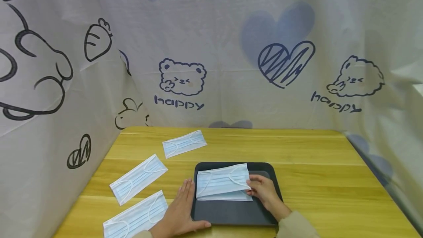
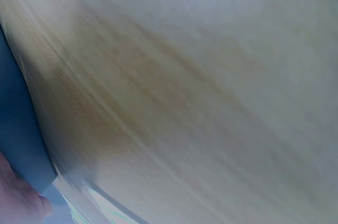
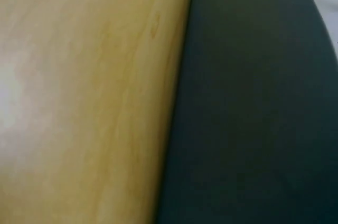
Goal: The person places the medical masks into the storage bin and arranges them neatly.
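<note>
A dark grey tray point(image 1: 234, 214) lies on the wooden table, with light blue face masks stacked inside. My right hand point(image 1: 266, 194) pinches the right edge of the top face mask point(image 1: 221, 183). That mask sits slightly askew over the mask below point(image 1: 228, 197), whose lower edge shows. Along the tray's left side, my left hand point(image 1: 181, 208) rests with its fingers straight and its thumb spread toward the near rim. Part of that hand shows at the lower left of the left wrist view, beside the tray's wall point(image 2: 18, 118). The right wrist view holds only the tray point(image 3: 253, 102) and tabletop.
Left of the tray, three loose masks lie on the table point(image 1: 314, 164): a far mask point(image 1: 184, 143), a middle mask point(image 1: 138, 179) and a near mask point(image 1: 137, 214) partly behind my left hand. A printed white cloth point(image 1: 231, 94) hangs behind the table and at both sides.
</note>
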Demonstrator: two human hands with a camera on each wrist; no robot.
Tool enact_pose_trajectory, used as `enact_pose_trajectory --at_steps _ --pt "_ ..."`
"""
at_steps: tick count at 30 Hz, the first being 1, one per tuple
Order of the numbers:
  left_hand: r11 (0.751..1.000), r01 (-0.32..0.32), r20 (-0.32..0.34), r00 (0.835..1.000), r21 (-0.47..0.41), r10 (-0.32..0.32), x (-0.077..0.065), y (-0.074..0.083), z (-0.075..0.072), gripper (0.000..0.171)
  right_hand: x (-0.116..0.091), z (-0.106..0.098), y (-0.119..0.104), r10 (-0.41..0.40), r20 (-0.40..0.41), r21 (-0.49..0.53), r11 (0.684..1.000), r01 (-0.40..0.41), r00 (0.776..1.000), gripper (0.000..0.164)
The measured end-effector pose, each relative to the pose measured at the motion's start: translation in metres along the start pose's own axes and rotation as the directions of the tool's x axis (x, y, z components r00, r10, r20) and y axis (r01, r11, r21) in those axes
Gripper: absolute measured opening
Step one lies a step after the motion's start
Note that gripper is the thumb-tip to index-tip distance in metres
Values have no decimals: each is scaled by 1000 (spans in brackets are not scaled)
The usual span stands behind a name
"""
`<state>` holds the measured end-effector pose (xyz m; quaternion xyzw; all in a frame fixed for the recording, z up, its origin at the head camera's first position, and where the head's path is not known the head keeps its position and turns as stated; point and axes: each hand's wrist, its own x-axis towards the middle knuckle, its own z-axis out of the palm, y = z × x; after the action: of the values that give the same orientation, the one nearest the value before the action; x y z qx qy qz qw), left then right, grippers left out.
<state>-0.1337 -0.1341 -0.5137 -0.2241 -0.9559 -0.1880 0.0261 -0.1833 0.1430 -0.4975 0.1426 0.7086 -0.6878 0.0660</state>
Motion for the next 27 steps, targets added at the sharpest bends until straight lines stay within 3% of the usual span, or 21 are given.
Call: enact_pose_trajectory --at_steps 8,13,20,27 --pt "1000 6 28 1000 -3 -6 1 1 -3 121 -3 -3 1 -27 -13 -111 994 26 1000 28" --pt "1000 4 21 1000 -1 -4 0 2 -2 121 -5 -4 0 -57 18 -224 973 60 998 27" --pt "1000 5 16 1000 3 -5 0 2 -1 122 -9 -9 -4 -80 17 -368 926 81 997 27" --pt "1000 20 36 999 3 -20 1 1 -3 122 -15 -18 -16 -147 75 -497 852 165 986 22"
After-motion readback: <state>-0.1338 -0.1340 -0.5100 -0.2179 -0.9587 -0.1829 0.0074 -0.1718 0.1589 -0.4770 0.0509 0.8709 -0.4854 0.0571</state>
